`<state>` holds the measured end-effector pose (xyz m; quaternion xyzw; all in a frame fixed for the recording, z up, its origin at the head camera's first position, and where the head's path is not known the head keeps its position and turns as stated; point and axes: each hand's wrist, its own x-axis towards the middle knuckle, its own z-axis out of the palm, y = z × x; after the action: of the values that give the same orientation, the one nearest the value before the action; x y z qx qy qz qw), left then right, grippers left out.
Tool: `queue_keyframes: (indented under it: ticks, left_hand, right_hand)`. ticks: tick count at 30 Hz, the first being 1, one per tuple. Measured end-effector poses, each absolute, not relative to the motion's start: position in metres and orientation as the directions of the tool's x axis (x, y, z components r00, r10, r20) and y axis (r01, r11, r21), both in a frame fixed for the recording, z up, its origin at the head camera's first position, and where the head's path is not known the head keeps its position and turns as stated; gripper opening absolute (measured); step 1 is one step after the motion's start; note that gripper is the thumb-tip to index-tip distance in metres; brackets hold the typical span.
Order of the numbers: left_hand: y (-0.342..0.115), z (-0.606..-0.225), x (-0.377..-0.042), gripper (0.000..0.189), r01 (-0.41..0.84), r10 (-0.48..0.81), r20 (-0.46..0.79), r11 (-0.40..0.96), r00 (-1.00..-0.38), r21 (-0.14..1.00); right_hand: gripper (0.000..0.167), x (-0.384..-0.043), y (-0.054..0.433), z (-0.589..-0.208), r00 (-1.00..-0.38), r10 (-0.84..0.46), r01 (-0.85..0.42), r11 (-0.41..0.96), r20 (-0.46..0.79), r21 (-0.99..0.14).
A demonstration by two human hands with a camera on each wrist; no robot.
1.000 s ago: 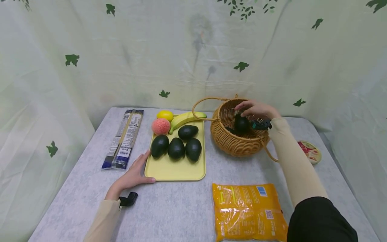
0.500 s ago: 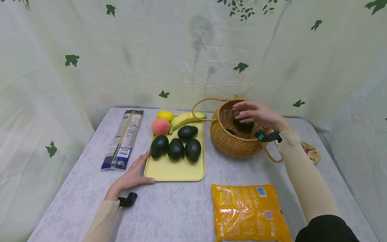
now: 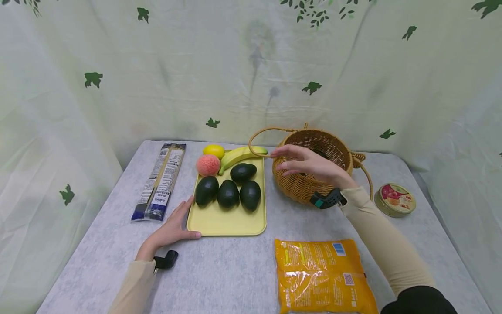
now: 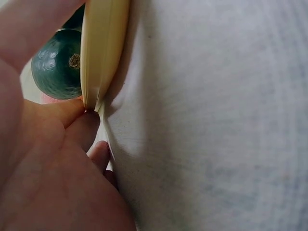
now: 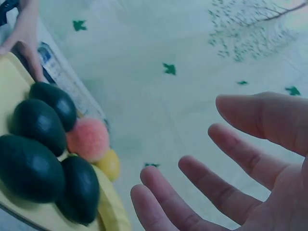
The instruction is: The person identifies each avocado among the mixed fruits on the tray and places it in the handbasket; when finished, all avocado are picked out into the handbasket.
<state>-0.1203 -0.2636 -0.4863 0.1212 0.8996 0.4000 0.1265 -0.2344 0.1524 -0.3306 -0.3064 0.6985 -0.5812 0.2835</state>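
Note:
In the head view my left hand (image 3: 170,231) rests at the left front corner of a yellow tray (image 3: 227,224), its thumb along the front edge and fingers along the side. The left wrist view shows those fingertips right at the tray's rim (image 4: 98,72). On the tray lie several dark green avocados (image 3: 228,194), a pink peach (image 3: 208,165), a lemon (image 3: 213,151) and a banana (image 3: 239,156). My right hand (image 3: 311,165) is over the front of a wicker basket (image 3: 294,189), fingers spread, holding nothing. It hides much of the basket's inside, where something dark shows.
A long noodle packet (image 3: 161,181) lies left of the tray. An orange plastic bag (image 3: 323,275) lies at the front right. A round tin (image 3: 395,199) stands right of the basket, whose looped handles stick out at both sides.
My right hand has let go of an avocado inside the basket and moved out of it, toward the left and front. The left hand has stayed at the tray.

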Motion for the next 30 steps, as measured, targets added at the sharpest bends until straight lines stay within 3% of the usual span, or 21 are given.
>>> queue_keyframes:
  ticks: [9,18,30]
  left_hand:
    - [-0.264,-0.488,-0.120,0.113,0.119,0.325,-0.130,0.644,-0.937,0.756]
    - [-0.265,-0.487,-0.121,0.111,0.140,0.331,-0.109,0.642,-0.937,0.754]
    - [-0.265,-0.488,-0.121,0.112,0.132,0.329,-0.118,0.646,-0.937,0.752]
  right_hand:
    - [0.050,-0.216,0.123,-0.351,-0.634,-0.766,-0.121,0.233,-0.106,-0.965]
    - [0.054,-0.205,0.105,-0.378,-0.641,-0.756,-0.056,0.216,-0.131,-0.975]
    - [0.057,-0.211,0.085,-0.422,-0.716,-0.684,-0.149,0.346,-0.140,-0.926]
